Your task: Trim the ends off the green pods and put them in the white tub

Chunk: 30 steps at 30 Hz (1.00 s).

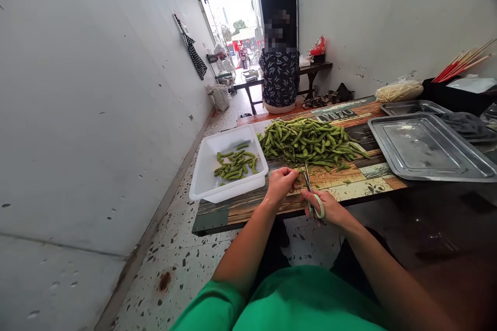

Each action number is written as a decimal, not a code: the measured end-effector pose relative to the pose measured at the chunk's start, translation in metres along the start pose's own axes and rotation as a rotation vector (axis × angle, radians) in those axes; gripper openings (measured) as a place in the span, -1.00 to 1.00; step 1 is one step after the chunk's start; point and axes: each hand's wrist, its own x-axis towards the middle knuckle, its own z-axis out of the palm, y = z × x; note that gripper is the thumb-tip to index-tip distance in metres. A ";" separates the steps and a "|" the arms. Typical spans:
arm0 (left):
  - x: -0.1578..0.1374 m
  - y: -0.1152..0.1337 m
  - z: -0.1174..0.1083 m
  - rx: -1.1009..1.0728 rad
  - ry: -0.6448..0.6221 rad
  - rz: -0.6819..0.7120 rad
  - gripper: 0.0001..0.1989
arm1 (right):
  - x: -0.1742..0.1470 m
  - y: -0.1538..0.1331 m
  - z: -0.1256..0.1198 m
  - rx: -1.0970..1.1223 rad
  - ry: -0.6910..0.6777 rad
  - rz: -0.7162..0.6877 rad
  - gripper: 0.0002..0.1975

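My right hand (321, 207) is closed around the pale green handles of a pair of scissors (307, 178), whose blades point away from me toward the pile. Beside it my left hand (282, 184) is pinched shut near the blades, on what looks like a green pod, mostly hidden by the fingers. A big heap of green soybean pods (306, 139) lies on the table just beyond both hands. To the left stands a white plastic tub (200, 168), with a smaller lot of pods (235, 165) on its bottom.
Metal trays (430, 147) rest at the right of the patterned wooden table (248, 214), near bagged skewers (399, 91) and a black box (442, 94) of red-ended sticks. Small clippings lie before the heap. A person (280, 77) sits beyond, back turned. A wall runs along the left.
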 end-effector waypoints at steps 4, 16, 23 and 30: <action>-0.005 0.003 0.000 0.003 -0.019 -0.050 -0.79 | -0.001 -0.002 -0.001 -0.056 0.030 -0.010 -0.41; -0.009 0.007 0.001 -0.007 -0.024 -0.118 -0.71 | -0.004 -0.011 -0.005 -0.315 0.118 -0.080 -0.43; -0.004 0.004 -0.001 -0.234 -0.074 -0.164 -0.84 | -0.001 -0.009 -0.005 -0.150 0.115 -0.017 -0.34; -0.002 -0.012 0.002 -0.286 -0.018 0.128 -0.60 | -0.010 -0.008 0.004 0.072 0.012 0.017 -0.24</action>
